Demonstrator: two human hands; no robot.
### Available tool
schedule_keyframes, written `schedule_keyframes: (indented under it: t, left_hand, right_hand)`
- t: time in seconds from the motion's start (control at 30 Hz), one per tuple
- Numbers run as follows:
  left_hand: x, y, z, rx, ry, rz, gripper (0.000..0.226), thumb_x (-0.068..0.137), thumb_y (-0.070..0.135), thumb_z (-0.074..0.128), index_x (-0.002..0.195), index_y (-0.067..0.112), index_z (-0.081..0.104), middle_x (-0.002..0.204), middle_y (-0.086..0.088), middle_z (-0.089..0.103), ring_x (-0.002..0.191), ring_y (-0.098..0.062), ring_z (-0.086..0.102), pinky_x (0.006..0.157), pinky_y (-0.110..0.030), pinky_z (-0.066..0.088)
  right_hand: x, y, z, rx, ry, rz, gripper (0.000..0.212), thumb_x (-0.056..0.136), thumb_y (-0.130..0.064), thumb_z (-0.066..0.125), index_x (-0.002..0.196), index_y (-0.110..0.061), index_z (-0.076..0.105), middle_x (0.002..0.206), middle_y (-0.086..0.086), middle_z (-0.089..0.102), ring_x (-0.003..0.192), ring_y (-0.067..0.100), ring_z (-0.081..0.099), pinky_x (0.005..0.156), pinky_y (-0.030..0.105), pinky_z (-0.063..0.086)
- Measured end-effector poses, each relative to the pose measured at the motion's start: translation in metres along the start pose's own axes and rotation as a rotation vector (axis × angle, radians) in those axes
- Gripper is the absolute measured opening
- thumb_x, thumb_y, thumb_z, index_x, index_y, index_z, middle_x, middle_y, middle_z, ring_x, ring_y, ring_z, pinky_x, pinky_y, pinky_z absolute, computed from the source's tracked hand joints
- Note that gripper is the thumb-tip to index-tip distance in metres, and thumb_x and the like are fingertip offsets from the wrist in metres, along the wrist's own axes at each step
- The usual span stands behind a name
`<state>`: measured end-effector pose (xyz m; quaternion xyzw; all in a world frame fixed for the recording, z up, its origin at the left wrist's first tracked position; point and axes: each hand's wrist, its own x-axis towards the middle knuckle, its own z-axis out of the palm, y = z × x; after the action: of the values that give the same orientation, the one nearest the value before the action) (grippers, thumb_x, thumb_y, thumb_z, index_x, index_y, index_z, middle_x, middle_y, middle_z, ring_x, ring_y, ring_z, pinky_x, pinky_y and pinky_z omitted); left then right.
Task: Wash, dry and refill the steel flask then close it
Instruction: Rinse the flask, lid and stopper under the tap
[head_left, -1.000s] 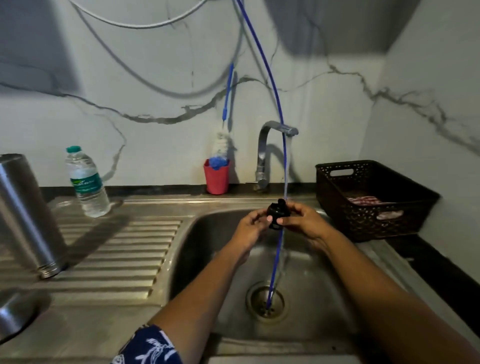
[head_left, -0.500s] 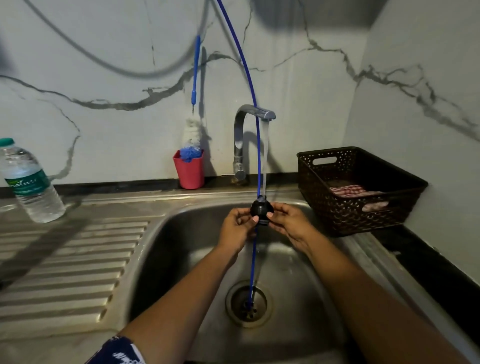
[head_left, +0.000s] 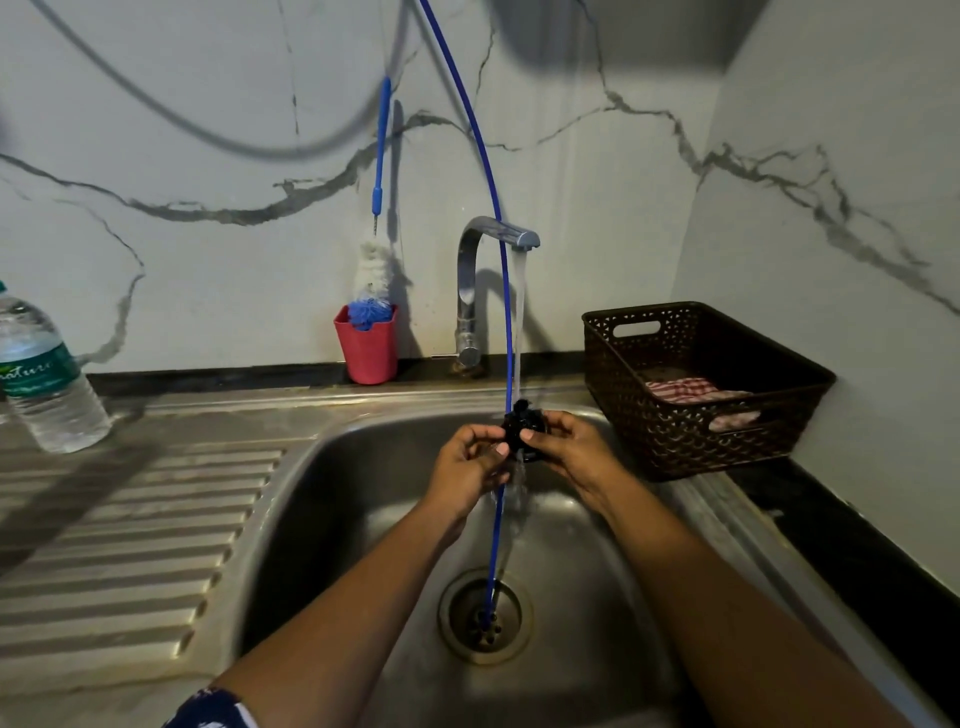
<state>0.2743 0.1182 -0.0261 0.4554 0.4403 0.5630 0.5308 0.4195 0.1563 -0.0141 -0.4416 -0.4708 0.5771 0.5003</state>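
A small black flask cap is held over the steel sink, right under the water running from the tap. My left hand pinches the cap from the left and my right hand grips it from the right. Water splashes off the cap down toward the drain. The steel flask itself is out of view.
A thin blue hose hangs down in front of the tap into the drain. A red cup with a bottle brush stands by the wall. A plastic water bottle stands at the left of the drainboard. A dark basket holding a cloth sits at the right.
The view has swung right and down, so the steel flask at the left has left the frame. Both hands keep the cap under the running water and turn it slightly.
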Motion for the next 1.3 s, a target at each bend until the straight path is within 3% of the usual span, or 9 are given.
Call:
schedule_keyframes:
  t: [0.13,0.27,0.47,0.6,0.73,0.87,1.0,1.2,1.3]
  left_hand:
    - [0.0009,-0.0013,-0.0002,-0.012,0.041,0.014,0.019,0.091,-0.001,0.057,0.102,0.014,0.057,0.104,-0.006,0.065,0.087,-0.017,0.065,0.070,-0.024,0.055]
    - [-0.0005,0.0013,-0.0016,-0.006,0.004,0.020,0.034,0.092,0.001,0.056,0.123,0.015,0.056,0.113,-0.004,0.065,0.097,-0.019,0.064,0.077,-0.027,0.054]
    - [-0.0016,0.0017,0.0008,0.018,-0.052,0.041,0.040,0.092,0.003,0.057,0.128,0.020,0.058,0.123,0.004,0.062,0.102,-0.013,0.064,0.076,-0.022,0.054]
    - [-0.0036,0.0039,0.0023,0.006,-0.074,0.040,0.041,0.093,0.001,0.054,0.129,0.020,0.057,0.118,0.004,0.064,0.101,-0.015,0.063,0.085,-0.029,0.054]
    - [-0.0039,0.0042,0.0039,0.001,-0.083,0.024,0.039,0.093,0.003,0.055,0.123,0.028,0.058,0.118,0.002,0.065,0.099,-0.012,0.065,0.083,-0.029,0.054]
    - [-0.0041,0.0067,0.0036,-0.025,-0.068,0.032,0.034,0.095,0.002,0.051,0.118,0.025,0.059,0.118,-0.001,0.063,0.100,-0.014,0.064,0.077,-0.025,0.055]
    - [-0.0009,0.0055,0.0026,-0.060,-0.043,-0.006,0.032,0.095,0.006,0.053,0.123,0.021,0.057,0.121,-0.004,0.062,0.106,-0.019,0.063,0.074,-0.026,0.056]
    - [0.0018,0.0036,0.0001,-0.068,-0.040,-0.047,0.026,0.095,0.010,0.054,0.115,0.026,0.061,0.110,-0.001,0.069,0.099,-0.020,0.065,0.074,-0.028,0.053]
    - [0.0027,0.0049,-0.0020,-0.070,-0.015,-0.062,0.025,0.096,0.013,0.053,0.119,0.018,0.061,0.105,-0.007,0.069,0.094,-0.021,0.065,0.075,-0.028,0.055]
  right_hand:
    - [-0.0017,-0.0012,0.0012,0.023,-0.015,-0.041,0.035,0.081,0.002,0.065,0.115,-0.006,0.057,0.099,0.004,0.066,0.091,0.016,0.064,0.081,0.025,0.052]
    - [-0.0012,-0.0008,0.0005,0.041,0.012,-0.029,0.021,0.086,-0.002,0.061,0.104,-0.011,0.057,0.098,0.003,0.065,0.090,0.016,0.063,0.079,0.029,0.050]
    - [-0.0026,-0.0030,-0.0056,0.123,0.010,0.050,0.007,0.092,-0.007,0.053,0.097,-0.011,0.056,0.104,0.011,0.063,0.089,0.018,0.062,0.072,0.026,0.051]
    - [-0.0042,-0.0058,-0.0057,0.166,0.016,0.064,0.012,0.096,-0.008,0.047,0.094,-0.011,0.058,0.094,0.008,0.064,0.085,0.017,0.062,0.073,0.027,0.050]
    - [-0.0045,-0.0038,-0.0052,0.124,-0.028,0.056,0.010,0.091,-0.012,0.056,0.099,-0.010,0.062,0.100,0.009,0.067,0.094,0.019,0.064,0.083,0.029,0.051]
    - [-0.0024,-0.0041,0.0010,0.098,0.064,0.036,0.009,0.088,-0.016,0.062,0.095,-0.012,0.058,0.096,0.009,0.067,0.084,0.019,0.066,0.065,0.025,0.053]
    - [-0.0035,-0.0074,0.0036,0.087,0.086,0.075,0.018,0.089,-0.025,0.061,0.097,-0.009,0.058,0.092,0.011,0.066,0.079,0.021,0.066,0.068,0.030,0.055]
    - [-0.0079,-0.0082,-0.0009,0.147,0.011,0.091,0.008,0.092,-0.018,0.056,0.096,-0.013,0.060,0.095,0.010,0.065,0.083,0.020,0.062,0.065,0.029,0.052]
    - [-0.0087,-0.0081,-0.0017,0.144,-0.063,0.063,0.011,0.092,-0.010,0.054,0.099,-0.015,0.061,0.099,0.008,0.065,0.090,0.022,0.062,0.068,0.031,0.057]
